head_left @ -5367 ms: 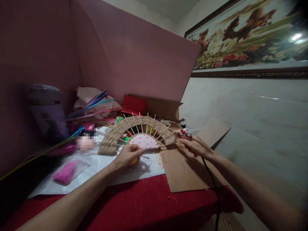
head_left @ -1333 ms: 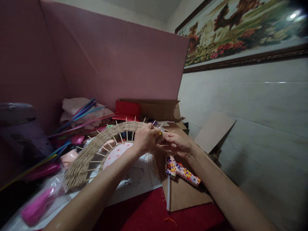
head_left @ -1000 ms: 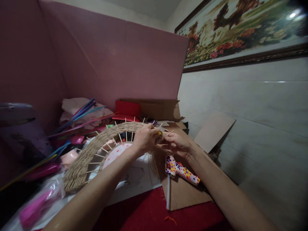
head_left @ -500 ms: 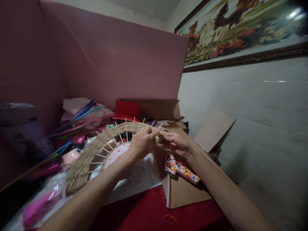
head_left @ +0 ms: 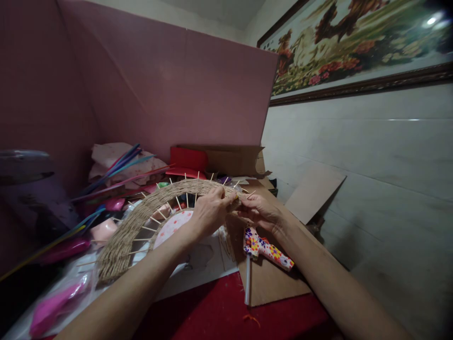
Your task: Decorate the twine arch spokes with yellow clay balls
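The arc (head_left: 141, 219) of woven twine tilts up off the white sheet (head_left: 198, 264), its right end raised between my hands. My left hand (head_left: 208, 215) is closed on that end from above. My right hand (head_left: 264, 212) pinches it from the other side, fingertips nearly touching the left's. The glue gun (head_left: 267, 250) lies on the cardboard (head_left: 279, 285) just under my right wrist. Squeezing or twisting too hard could, I judge, snap the thin sticks (head_left: 186, 196) or loosen the last wrap, and a dropped wrist could brush the gun
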A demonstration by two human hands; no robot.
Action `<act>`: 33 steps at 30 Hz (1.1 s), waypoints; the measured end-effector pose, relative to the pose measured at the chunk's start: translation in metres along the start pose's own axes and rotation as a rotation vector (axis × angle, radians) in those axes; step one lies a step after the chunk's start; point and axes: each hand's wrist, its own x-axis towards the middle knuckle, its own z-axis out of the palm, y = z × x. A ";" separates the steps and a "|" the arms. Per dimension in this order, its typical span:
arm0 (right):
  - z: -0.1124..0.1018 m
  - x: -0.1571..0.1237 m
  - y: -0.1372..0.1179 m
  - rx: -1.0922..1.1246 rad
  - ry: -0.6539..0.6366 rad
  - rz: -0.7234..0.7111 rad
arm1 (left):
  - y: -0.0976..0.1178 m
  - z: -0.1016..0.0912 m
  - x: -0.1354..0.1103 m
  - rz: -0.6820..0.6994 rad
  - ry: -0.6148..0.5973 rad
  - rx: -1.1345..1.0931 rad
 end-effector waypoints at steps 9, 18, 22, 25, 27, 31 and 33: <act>0.001 0.000 -0.001 -0.010 -0.022 -0.016 | 0.000 0.003 0.000 0.004 0.013 -0.002; -0.004 0.001 -0.001 -0.014 -0.023 -0.011 | 0.001 0.003 0.001 -0.030 0.016 -0.036; -0.003 0.001 0.000 -0.028 -0.002 -0.011 | 0.003 0.003 0.001 0.007 0.014 0.008; -0.003 0.001 0.000 -0.049 -0.005 -0.007 | 0.003 0.004 0.000 0.008 0.011 0.025; -0.003 0.001 0.000 -0.050 -0.011 -0.003 | 0.003 0.004 0.000 -0.011 0.009 0.021; -0.003 0.001 -0.001 -0.046 -0.023 -0.010 | 0.003 0.001 0.000 -0.021 0.023 0.019; -0.003 0.000 -0.001 -0.049 -0.035 -0.014 | 0.004 0.001 0.000 -0.003 0.025 0.031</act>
